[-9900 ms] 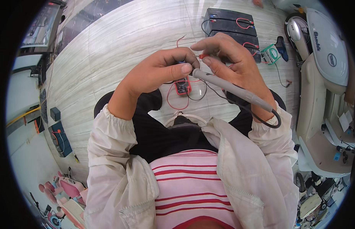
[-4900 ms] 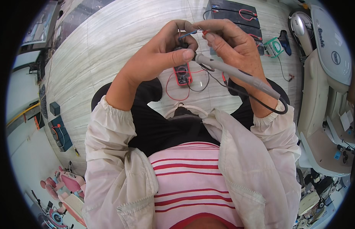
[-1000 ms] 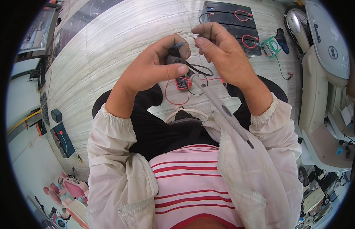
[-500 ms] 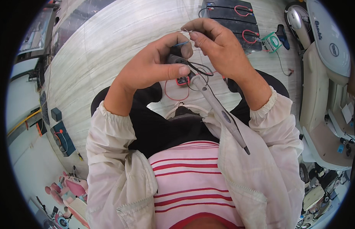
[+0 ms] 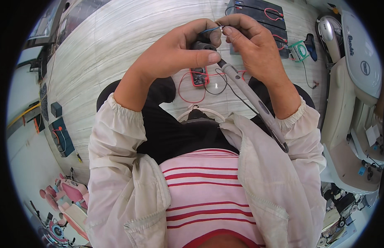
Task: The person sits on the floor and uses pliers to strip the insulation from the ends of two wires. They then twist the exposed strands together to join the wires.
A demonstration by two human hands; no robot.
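Note:
In front of me my left hand (image 5: 175, 51) is closed, with its thumb over the black end of a long grey wand-shaped tool (image 5: 252, 96). The wand slants down to the right toward my right sleeve. From the curled fingers of the same hand a thin blue wire (image 5: 209, 30) sticks out. My right hand (image 5: 258, 49) pinches at the wire's end between thumb and forefinger, where a bit of bare metal seems to show. A red and black multimeter (image 5: 199, 77) lies on the floor below my hands, with red and black leads looping around it.
Black battery blocks (image 5: 258, 12) with red leads stand at the far right, and a green-and-white device (image 5: 299, 51) lies beside them. A beige scooter body (image 5: 357, 62) fills the right edge. On the left lie a dark battery (image 5: 61, 138) and a small dark box (image 5: 56, 109).
Both hands have moved slightly up and to the right, taking the wand along. The fingertips are now closer together at the wire, and more of the multimeter shows.

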